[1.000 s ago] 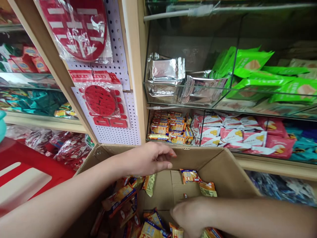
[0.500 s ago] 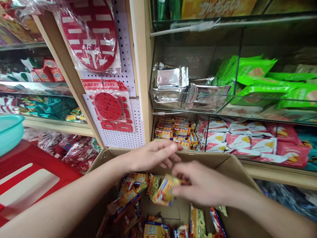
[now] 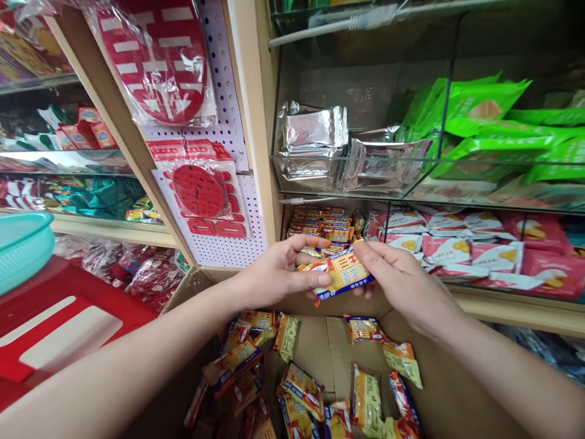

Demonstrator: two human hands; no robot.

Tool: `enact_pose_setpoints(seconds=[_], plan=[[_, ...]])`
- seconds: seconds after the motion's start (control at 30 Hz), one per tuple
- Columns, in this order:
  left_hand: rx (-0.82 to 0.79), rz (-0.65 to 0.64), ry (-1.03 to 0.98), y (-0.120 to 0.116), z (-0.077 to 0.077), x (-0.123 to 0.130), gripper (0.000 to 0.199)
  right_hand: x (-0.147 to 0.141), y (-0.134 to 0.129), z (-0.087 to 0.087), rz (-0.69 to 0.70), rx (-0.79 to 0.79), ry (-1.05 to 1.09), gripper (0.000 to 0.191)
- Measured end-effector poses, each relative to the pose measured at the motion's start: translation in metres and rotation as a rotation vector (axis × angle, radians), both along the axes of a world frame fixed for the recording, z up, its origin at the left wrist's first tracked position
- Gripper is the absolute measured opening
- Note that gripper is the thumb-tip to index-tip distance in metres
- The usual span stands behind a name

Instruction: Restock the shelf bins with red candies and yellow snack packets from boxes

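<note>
Both hands hold one yellow and blue biscuit packet (image 3: 342, 273) above the cardboard box. My left hand (image 3: 283, 271) has its thumb on the front of the packet's left end, fingers behind. My right hand (image 3: 406, 280) pinches the right end between thumb and fingers. Below lie several loose packets of the same kind, such as a biscuit packet (image 3: 301, 387), scattered in the cardboard box (image 3: 329, 341). Behind the hands, on the lowest shelf, a stack of like packets (image 3: 304, 221) stands in rows, partly hidden by my fingers.
Silver packets (image 3: 313, 131) and green packets (image 3: 489, 122) fill the shelf above. Pink and white packets (image 3: 448, 250) sit right of the stack. At left are a red stool (image 3: 109, 299) and a teal basket (image 3: 22, 244). Red paper decorations (image 3: 198, 190) hang on a pegboard.
My right hand has brought a biscuit packet up from over the box to my left hand. The left fingers have closed on its other end. The view has shifted slightly.
</note>
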State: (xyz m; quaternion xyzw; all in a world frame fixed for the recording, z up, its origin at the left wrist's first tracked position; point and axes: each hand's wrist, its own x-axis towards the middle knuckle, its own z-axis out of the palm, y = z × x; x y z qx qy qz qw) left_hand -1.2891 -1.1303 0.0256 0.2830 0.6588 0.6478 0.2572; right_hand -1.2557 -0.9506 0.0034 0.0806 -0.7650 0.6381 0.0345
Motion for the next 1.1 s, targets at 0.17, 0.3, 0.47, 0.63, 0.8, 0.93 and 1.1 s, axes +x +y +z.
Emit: enact_pose_setpoints(seconds=[0.17,0.3,0.47,0.63,0.8,0.93,1.1], plan=[[0.080,0.018,0.003,-0.003,0.007,0.000,0.046,0.003,-0.001,0.008,-0.004,-0.251,-0.118,0.033],[0.108,0.011,-0.002,-0.003,0.006,-0.001,0.049,0.001,-0.002,0.008,-0.015,-0.339,-0.169,0.031],[-0.041,-0.031,-0.054,-0.003,0.003,0.000,0.049,-0.004,-0.002,0.002,-0.048,-0.321,-0.174,0.028],[-0.049,-0.099,0.025,-0.010,0.007,-0.002,0.060,-0.003,-0.002,0.003,0.033,-0.318,-0.198,0.026],[-0.001,-0.192,0.022,-0.014,0.006,-0.008,0.058,-0.002,-0.002,0.003,0.061,-0.205,-0.153,0.029],[-0.018,-0.132,0.004,-0.012,0.003,-0.009,0.061,-0.003,0.001,0.000,0.030,-0.083,-0.051,0.032],[-0.015,-0.045,0.054,-0.009,0.004,-0.007,0.066,-0.002,0.002,0.003,0.098,-0.120,-0.032,0.024]])
